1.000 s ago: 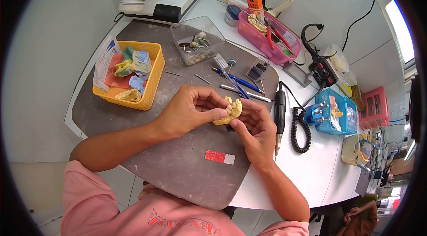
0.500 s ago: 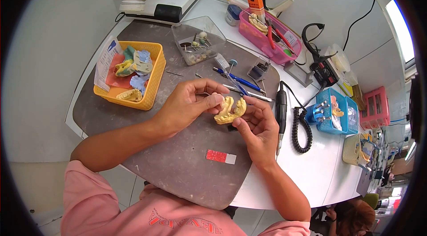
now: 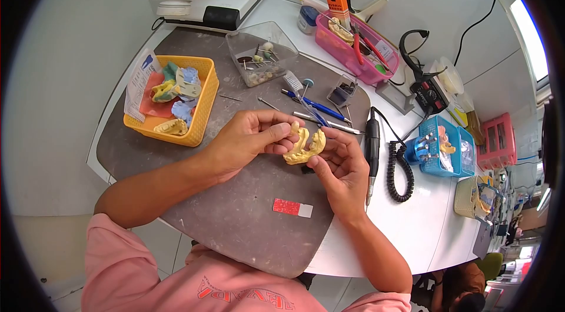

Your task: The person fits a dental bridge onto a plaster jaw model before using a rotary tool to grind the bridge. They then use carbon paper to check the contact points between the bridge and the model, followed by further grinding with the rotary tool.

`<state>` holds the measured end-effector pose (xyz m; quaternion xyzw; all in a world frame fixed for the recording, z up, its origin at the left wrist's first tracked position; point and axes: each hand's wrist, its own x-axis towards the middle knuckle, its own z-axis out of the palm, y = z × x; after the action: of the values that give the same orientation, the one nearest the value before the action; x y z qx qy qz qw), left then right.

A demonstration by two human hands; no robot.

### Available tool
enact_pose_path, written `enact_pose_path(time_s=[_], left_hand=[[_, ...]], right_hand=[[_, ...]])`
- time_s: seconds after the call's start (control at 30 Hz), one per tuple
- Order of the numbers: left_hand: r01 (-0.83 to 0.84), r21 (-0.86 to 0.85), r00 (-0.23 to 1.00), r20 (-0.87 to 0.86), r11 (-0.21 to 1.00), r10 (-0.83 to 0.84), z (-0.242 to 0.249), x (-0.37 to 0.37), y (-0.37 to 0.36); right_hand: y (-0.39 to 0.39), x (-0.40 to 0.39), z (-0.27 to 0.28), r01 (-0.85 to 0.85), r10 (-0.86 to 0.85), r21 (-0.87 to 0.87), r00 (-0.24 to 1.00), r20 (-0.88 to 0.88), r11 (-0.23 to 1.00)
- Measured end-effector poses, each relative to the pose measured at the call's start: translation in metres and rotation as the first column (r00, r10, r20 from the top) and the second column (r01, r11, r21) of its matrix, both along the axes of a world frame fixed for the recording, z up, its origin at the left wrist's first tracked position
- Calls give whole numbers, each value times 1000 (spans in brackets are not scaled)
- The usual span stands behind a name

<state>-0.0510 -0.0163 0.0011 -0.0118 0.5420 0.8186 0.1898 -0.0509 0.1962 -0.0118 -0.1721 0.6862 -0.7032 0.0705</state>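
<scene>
A yellow plaster dental model (image 3: 305, 155), horseshoe-shaped with teeth along its ridge, is held over the grey mat by my right hand (image 3: 340, 165), thumb on the near side and fingers behind. Close to its left end, my left hand (image 3: 259, 134) pinches a small tooth-shaped plaster piece (image 3: 295, 128) between thumb and forefinger. The lower part of that piece is hidden by the fingers. Just beyond the hands lie a toothbrush (image 3: 306, 100) with a clear blue handle, a blue pen (image 3: 321, 105) and a slim metal instrument (image 3: 329, 123).
At left is a yellow basket (image 3: 203, 100) of impressions; behind, a clear box (image 3: 253, 77) of grinding burs. A pink basket (image 3: 329, 47) stands at the back. The handpiece (image 3: 372, 135) and its coiled cord (image 3: 400, 177) are at right. A red-and-white strip (image 3: 288, 207) lies in front.
My left hand has drawn slightly left and back, and the small plaster piece in its pinch now shows more clearly. My right hand and the model have stayed put.
</scene>
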Motion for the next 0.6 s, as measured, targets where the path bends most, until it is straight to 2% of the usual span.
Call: enact_pose_path(time_s=[0.13,0.2,0.33,0.53,0.6], left_hand=[[27,-22,999,-34,999,-28,-9,-2,-1],[106,67,994,11,992,-107,-11,-3,-2],[98,86,993,54,991,-103,-5,-3,-3],[60,62,996,62,996,-64,1,-2,-2],[35,-22,999,-32,999,-36,2,-2,-2]], right_hand=[[-1,0,1,1,-1,-3,1000,2,1000],[-1,1,1,3,-3,-9,1000,7,1000],[0,0,1,-4,4,9,1000,8,1000],[0,0,0,-5,5,-9,1000,11,1000],[0,0,1,-2,2,-4,1000,7,1000]])
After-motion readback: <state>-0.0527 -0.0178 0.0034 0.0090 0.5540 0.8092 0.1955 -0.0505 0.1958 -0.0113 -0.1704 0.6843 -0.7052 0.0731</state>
